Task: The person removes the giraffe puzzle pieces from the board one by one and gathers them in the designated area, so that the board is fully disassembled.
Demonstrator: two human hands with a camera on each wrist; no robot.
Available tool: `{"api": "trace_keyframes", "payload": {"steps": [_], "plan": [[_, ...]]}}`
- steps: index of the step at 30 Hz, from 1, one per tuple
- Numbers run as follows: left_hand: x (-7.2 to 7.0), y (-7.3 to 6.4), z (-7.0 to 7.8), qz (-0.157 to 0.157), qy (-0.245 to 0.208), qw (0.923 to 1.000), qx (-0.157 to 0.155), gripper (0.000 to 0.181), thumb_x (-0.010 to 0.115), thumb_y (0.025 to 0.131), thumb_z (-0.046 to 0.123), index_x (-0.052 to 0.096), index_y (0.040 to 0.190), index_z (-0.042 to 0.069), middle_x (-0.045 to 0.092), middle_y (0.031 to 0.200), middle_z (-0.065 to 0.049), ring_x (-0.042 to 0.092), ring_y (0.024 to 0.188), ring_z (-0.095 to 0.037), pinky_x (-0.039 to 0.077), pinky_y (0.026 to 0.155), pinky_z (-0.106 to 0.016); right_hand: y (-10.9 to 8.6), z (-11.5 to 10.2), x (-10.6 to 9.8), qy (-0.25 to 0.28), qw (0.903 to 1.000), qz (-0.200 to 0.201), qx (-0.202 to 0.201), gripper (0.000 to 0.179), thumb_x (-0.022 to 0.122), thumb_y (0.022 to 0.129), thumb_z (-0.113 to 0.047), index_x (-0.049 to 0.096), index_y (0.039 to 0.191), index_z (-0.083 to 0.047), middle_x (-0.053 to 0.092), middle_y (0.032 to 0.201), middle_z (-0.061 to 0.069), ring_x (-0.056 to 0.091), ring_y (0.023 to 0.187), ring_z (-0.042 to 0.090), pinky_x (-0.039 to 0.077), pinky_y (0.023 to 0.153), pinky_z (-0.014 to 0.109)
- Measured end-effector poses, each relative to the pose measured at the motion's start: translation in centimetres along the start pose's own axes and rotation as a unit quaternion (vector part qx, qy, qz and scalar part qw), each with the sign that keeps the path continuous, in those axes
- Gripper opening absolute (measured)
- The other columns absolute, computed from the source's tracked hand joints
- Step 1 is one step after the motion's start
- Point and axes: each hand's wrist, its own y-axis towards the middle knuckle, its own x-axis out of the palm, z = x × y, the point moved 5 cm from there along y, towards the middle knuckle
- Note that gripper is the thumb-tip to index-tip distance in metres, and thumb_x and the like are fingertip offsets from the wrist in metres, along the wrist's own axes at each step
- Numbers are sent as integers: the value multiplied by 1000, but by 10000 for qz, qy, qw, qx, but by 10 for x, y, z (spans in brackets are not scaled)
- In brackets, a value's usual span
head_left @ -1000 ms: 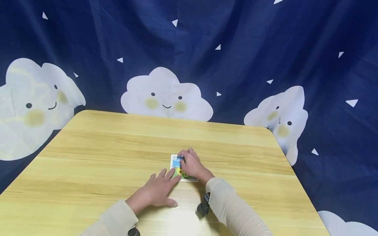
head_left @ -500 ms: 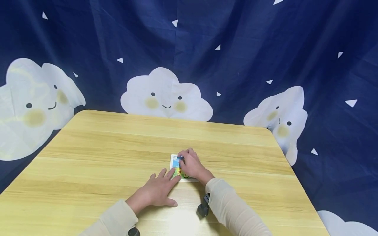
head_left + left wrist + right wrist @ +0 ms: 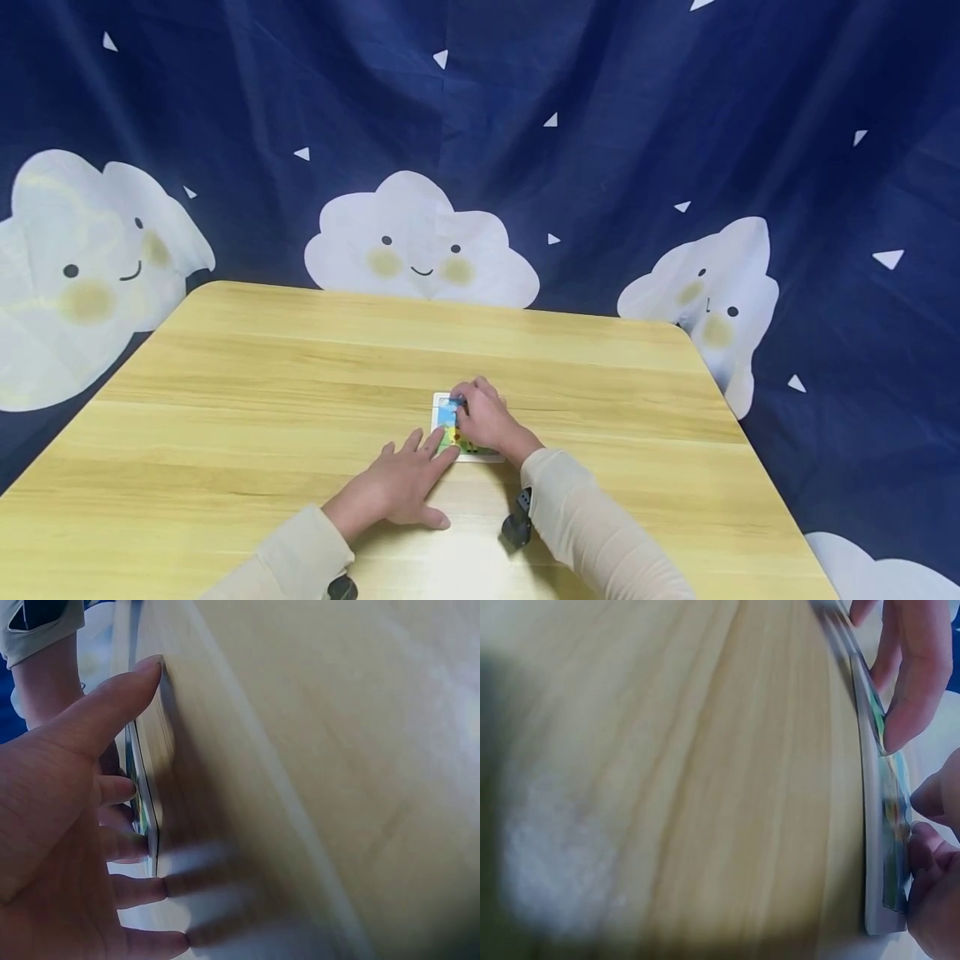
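A small picture puzzle (image 3: 447,415) with a white border lies flat on the table, showing blue sky, green ground and a yellow figure. My left hand (image 3: 405,483) rests with spread fingers at its near left corner, fingertips over the edge; the thumb stands apart. From the right, my right hand (image 3: 489,418) bends its fingers over the picture, thumb and fingertips at a blue puzzle piece (image 3: 459,402) near the far edge. In the right wrist view the fingertips of the right hand (image 3: 934,855) meet the puzzle's surface. The hand hides much of the puzzle's right side.
The light wooden table (image 3: 262,400) has rounded far corners. Behind it hangs a dark blue curtain (image 3: 600,100) printed with white clouds and triangles. A black wrist device (image 3: 517,523) hangs below the right sleeve.
Both hands keep almost the same place on the puzzle. The head view has shifted very slightly.
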Motion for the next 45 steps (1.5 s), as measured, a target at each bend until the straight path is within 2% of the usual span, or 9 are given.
{"api": "trace_keyframes", "payload": {"steps": [17,24,31,39,45], "plan": [[1,1,-1,-9,20,10000,-16,93,65,74,64,33,146,15,24,154,-17,27,137,-44,32,98,-67,1,1,-2,373,9992,-90,119,22,51,93,-10,60,113,-9,50,105,5,48,95,18,41,86,41],[0,0,0,10,80,10000,-26,93,64,74,64,33,147,15,24,154,-16,27,137,-43,32,98,-66,0,0,1,408,9991,-129,-26,17,49,94,-12,64,100,-11,54,107,4,51,101,20,37,87,46],[0,0,1,-8,89,10000,-5,92,64,75,64,32,147,15,24,154,-16,27,137,-43,33,98,-67,-2,1,1,415,9991,12,29,25,49,93,-13,62,113,-9,56,110,5,52,104,19,37,94,48],[1,-1,1,-23,112,9999,-1,93,63,75,65,32,147,15,24,154,-16,27,137,-43,33,98,-66,-4,2,-3,235,9997,97,23,27,53,92,-17,62,115,-6,52,107,6,52,93,17,48,89,38],[1,-1,1,-11,84,10000,-29,93,64,75,65,32,147,15,24,154,-16,26,137,-43,33,98,-66,-4,1,-7,38,10000,43,65,29,55,92,-23,63,116,-7,53,111,6,54,98,19,48,92,38]]}}
